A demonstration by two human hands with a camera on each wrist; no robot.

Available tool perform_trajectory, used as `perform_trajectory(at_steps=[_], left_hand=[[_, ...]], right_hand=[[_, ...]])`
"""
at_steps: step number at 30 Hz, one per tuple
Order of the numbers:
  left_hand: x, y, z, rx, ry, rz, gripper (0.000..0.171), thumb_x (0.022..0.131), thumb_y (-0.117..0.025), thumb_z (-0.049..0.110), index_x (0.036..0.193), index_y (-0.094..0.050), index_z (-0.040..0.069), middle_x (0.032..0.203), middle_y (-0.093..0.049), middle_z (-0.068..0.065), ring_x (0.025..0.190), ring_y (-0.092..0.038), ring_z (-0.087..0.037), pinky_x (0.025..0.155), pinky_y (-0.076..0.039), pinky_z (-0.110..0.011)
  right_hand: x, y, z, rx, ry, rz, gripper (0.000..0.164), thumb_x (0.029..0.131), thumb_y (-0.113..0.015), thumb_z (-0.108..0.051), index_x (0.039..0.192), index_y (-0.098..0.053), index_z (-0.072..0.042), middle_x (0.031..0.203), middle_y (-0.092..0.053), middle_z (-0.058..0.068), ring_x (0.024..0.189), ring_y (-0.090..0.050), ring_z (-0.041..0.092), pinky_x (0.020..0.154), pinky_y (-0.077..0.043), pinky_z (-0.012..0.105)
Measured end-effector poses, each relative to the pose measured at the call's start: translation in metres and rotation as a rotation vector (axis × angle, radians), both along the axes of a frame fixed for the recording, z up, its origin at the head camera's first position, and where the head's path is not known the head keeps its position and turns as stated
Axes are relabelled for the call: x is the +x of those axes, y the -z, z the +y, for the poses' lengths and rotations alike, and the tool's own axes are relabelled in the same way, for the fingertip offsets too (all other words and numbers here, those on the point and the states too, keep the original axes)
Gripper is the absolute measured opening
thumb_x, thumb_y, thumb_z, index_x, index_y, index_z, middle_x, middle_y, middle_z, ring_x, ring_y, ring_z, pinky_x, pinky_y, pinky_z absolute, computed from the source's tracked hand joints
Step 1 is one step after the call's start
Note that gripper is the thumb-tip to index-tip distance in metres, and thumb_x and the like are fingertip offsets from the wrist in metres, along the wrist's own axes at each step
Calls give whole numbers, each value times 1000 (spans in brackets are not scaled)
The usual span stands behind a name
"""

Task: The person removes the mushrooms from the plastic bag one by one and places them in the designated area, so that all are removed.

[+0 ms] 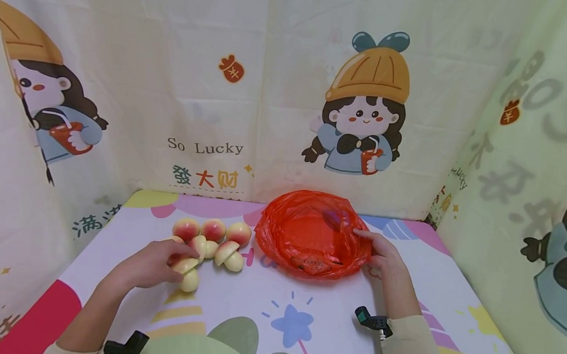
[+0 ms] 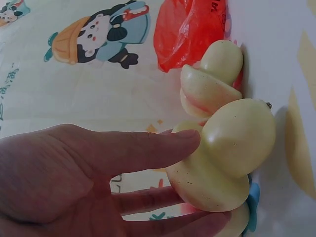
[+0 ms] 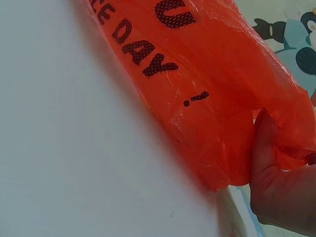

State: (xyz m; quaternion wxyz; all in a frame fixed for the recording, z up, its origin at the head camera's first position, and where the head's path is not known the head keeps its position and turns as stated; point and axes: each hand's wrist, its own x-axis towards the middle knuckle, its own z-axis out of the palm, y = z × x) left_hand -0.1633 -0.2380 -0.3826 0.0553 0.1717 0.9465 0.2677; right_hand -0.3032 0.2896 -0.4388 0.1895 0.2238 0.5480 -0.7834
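My left hand (image 1: 150, 265) is over the near left of a cluster of toy mushrooms. Its thumb and fingers grip one pale toy mushroom (image 1: 190, 280), whose rounded stem faces the near side. In the left wrist view the thumb lies across the cap of that mushroom (image 2: 239, 138), with fingers on the far side. Beside it sit several others, including a mushroom with a tilted cap (image 1: 227, 251) and a red-and-cream cap (image 1: 214, 229) at the back. My right hand (image 1: 389, 260) pinches the right rim of a red plastic bag (image 1: 304, 234), whose mouth gapes upward.
A patterned cloth (image 1: 238, 308) covers the table. Printed fabric walls (image 1: 278, 91) rise behind it and on both sides. The bag stands just right of the mushrooms. Black wrist mounts (image 1: 374, 322) sit on both forearms.
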Motion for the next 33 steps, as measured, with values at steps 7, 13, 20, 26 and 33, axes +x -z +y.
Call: perform_trajectory(at_steps=[7, 13, 20, 26, 33], left_hand=[[-1, 1, -1, -19, -2, 4, 42, 75, -83, 6, 116, -77, 12, 113, -69, -4, 101, -58, -24, 86, -49, -41], [-2, 1, 0, -32, -8, -24, 43, 74, -83, 6, 117, -78, 13, 104, -62, -1, 96, -54, -21, 79, -45, -34], [-2, 2, 0, -49, -9, -16, 44, 75, -83, 6, 119, -77, 10, 106, -63, -4, 97, -56, -25, 83, -47, -38], [-3, 2, 0, -53, -20, -21, 44, 76, -84, 6, 119, -77, 10, 106, -64, -4, 98, -56, -25, 85, -48, -40], [-2, 1, 1, -47, -21, -16, 41, 75, -84, 5, 115, -78, 11, 110, -67, -4, 101, -58, -26, 89, -49, -44]], right_hand=[[0, 0, 0, -3, -4, 0, 83, 86, -85, -34, 153, -37, -23, 146, -49, -1, 133, -47, 21, 101, -58, 37], [0, 0, 0, 4, 4, -13, 85, 84, -87, -34, 153, -37, -25, 147, -48, -2, 134, -48, 20, 101, -57, 37], [0, 0, 1, 6, 13, -14, 88, 83, -88, -33, 153, -36, -23, 149, -47, 0, 134, -48, 22, 101, -57, 38], [0, 0, 2, 3, 0, -14, 87, 84, -87, -34, 153, -36, -23, 145, -50, -1, 132, -48, 21, 101, -57, 37], [0, -1, 2, -8, 10, -18, 91, 82, -89, -35, 155, -34, -25, 148, -48, -3, 134, -47, 20, 102, -57, 36]])
